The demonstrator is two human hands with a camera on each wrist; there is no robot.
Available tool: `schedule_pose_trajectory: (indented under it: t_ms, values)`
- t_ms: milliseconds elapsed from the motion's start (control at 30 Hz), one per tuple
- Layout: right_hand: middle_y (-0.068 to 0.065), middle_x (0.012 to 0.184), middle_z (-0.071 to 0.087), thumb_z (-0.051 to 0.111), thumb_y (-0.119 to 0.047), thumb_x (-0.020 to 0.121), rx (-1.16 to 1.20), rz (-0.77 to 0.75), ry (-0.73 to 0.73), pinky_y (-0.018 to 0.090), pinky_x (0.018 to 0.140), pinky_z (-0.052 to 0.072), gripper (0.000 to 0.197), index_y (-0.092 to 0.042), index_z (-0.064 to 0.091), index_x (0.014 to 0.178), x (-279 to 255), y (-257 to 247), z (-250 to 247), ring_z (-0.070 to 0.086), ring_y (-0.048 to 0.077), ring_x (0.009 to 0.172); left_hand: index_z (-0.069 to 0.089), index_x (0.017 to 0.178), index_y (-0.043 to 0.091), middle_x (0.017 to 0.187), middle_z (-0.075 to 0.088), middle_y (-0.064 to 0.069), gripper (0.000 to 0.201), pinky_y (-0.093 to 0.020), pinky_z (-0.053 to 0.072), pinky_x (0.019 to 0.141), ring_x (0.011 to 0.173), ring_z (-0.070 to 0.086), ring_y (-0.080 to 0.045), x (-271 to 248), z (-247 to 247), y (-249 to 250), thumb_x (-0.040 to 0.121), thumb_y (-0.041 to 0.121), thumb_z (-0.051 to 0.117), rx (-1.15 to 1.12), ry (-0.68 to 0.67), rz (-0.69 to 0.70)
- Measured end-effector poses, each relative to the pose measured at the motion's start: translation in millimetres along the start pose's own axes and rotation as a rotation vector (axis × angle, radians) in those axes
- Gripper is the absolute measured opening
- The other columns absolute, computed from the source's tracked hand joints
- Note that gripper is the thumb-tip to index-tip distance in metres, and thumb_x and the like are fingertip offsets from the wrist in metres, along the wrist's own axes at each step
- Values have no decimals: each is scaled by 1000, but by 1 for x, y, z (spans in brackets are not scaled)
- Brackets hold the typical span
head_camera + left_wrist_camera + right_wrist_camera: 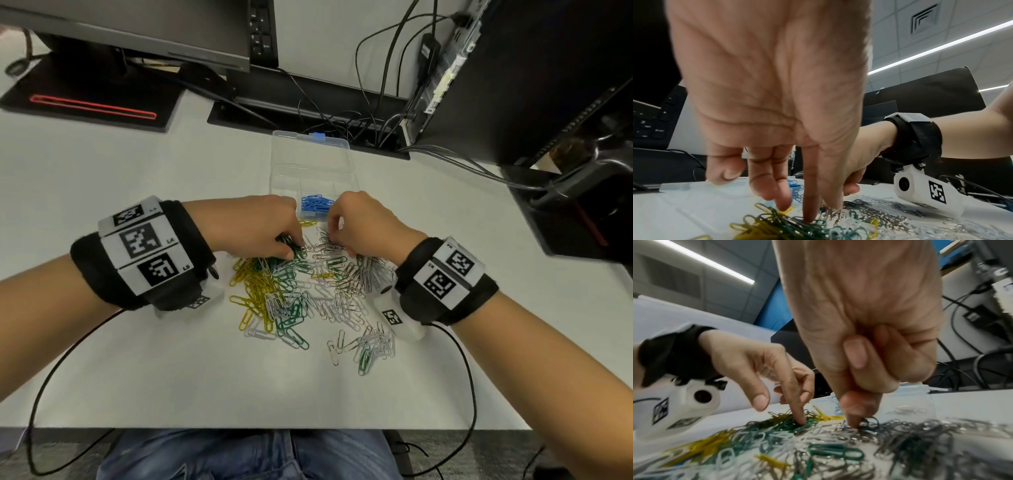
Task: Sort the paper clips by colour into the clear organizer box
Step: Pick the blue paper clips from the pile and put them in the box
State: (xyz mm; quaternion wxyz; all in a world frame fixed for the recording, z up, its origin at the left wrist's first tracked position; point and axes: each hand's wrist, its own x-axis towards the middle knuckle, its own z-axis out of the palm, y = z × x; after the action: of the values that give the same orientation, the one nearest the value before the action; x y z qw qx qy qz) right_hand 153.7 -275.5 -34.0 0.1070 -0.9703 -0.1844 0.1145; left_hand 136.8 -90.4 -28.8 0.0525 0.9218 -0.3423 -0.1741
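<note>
A mixed pile of yellow, green, white and silver paper clips (301,291) lies on the white table. Behind it stands the clear organizer box (286,178), lid open, with blue clips (317,204) in one front compartment. My left hand (293,248) is over the pile's far edge, its straight index finger (800,418) pressing down on green clips (797,225); the thumb stands apart. My right hand (854,421) is just to its right, fingers curled, thumb and index tip meeting on a dark clip (869,422) among the silver ones.
Monitor stands (92,99), a black keyboard (262,31) and tangled cables (342,120) crowd the back of the table. A dark computer case (548,85) stands at the right. Bare table surface (171,377) lies in front of the pile.
</note>
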Motion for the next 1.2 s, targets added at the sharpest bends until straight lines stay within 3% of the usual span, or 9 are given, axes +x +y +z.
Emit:
schedule_pose_trajectory:
  t_ms: [67, 167, 267, 400, 533, 667, 933, 1067, 1200]
  values:
    - [-10, 52, 53, 62, -7, 84, 107, 4, 6, 32, 64, 55, 15, -15, 65, 71, -3, 6, -3, 56, 15, 50, 57, 129, 28, 98, 40, 3, 38, -21, 28, 69, 87, 39, -10, -1, 1, 0, 93, 38, 54, -23, 17, 7]
    - [-11, 35, 48, 60, -7, 86, 236, 11, -20, 19, 48, 45, 16, -12, 65, 72, -9, 11, -11, 46, 3, 32, 57, 129, 27, 100, 40, 4, 38, -21, 28, 69, 88, 38, -9, -2, 1, 1, 93, 39, 54, -44, 37, 1]
    - [-11, 35, 51, 65, -6, 84, 355, 7, 5, 11, 42, 38, 9, -5, 70, 76, -11, 13, -18, 42, 3, 30, 54, 131, 27, 102, 40, 3, 40, -22, 29, 73, 93, 37, -10, -1, -1, 1, 92, 39, 55, -49, 53, -9]
    - [-13, 34, 51, 72, -6, 80, 429, 24, 60, 11, 40, 36, 6, -2, 73, 77, -4, 13, -26, 40, 4, 29, 47, 137, 25, 114, 44, -2, 48, -33, 39, 92, 109, 40, -18, 3, -1, 5, 92, 40, 55, -26, 33, -16]
    - [-10, 34, 51, 71, -3, 80, 521, 58, 25, 11, 39, 34, 4, 0, 72, 78, -3, 14, -27, 39, 2, 31, 56, 124, 21, 108, 51, -3, 37, -31, 41, 83, 97, 48, -16, 9, -1, 6, 91, 38, 58, -158, 204, -46]
    - [-8, 37, 50, 69, -4, 82, 644, 41, -31, 10, 37, 31, 8, 3, 71, 84, -9, 12, -26, 37, 3, 31, 66, 106, 22, 105, 51, 1, 23, -18, 26, 69, 85, 40, -7, 17, -5, 4, 87, 33, 65, -284, 467, -60]
    - [0, 38, 47, 70, -5, 82, 743, 51, -23, 12, 37, 29, 10, 5, 70, 87, -14, 13, -28, 34, 6, 31, 72, 80, 20, 104, 52, 2, 2, -18, 30, 79, 96, 43, -7, 26, -10, 11, 80, 21, 73, -369, 498, -64]
    - [-7, 35, 49, 69, -5, 83, 663, 112, 43, 10, 36, 31, 7, 3, 71, 82, -14, 19, -27, 38, 3, 29, 73, 80, 18, 98, 51, 4, 4, -21, 25, 85, 101, 38, -9, 31, -16, 1, 82, 22, 73, -390, 622, -200]
    - [-15, 35, 52, 68, -7, 82, 460, 126, -17, 9, 38, 34, 7, -3, 72, 77, -16, 22, -18, 44, 0, 30, 77, 84, 12, 94, 54, 3, 10, -24, 22, 89, 107, 38, -15, 42, -19, -7, 83, 20, 71, -426, 681, -334]
